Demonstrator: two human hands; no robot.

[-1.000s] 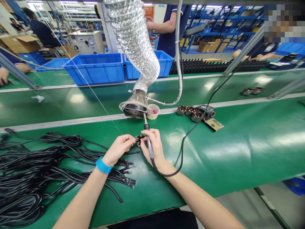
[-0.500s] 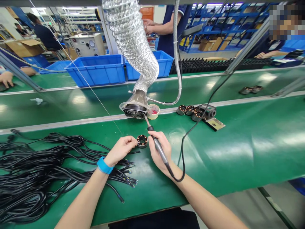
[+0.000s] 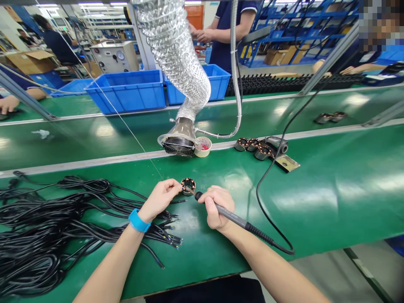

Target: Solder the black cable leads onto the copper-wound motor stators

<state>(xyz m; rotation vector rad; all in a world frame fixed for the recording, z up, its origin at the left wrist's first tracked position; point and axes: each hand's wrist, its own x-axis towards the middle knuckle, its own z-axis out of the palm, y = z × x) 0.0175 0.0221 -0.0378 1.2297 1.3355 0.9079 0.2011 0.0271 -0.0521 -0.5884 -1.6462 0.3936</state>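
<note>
A ring-shaped motor stator (image 3: 188, 185) with copper windings rests on the green bench. My left hand (image 3: 164, 194), with a blue band at the wrist, is closed in a pinch at the stator's left edge. A thin solder wire (image 3: 139, 143) runs down from the upper left into these fingers. In the grip of my right hand (image 3: 219, 205) is a soldering iron (image 3: 232, 216), its tip at the front right of the stator's rim. I cannot make out whether the tip touches it. Black cables (image 3: 78, 219) with stripped coloured ends lie beside my left forearm.
A fume extraction hood (image 3: 178, 141) on a silver duct hangs beyond the stator, near a roll of tape (image 3: 203, 148). Several stators (image 3: 262, 152) stand by a metal fixture (image 3: 288, 163) at right. Blue bins (image 3: 126, 92) and co-workers are across the bench.
My right hand has turned and brought the iron's tip from the hood's edge down to the stator. The iron's cord has swung right. My left hand has hardly moved.
</note>
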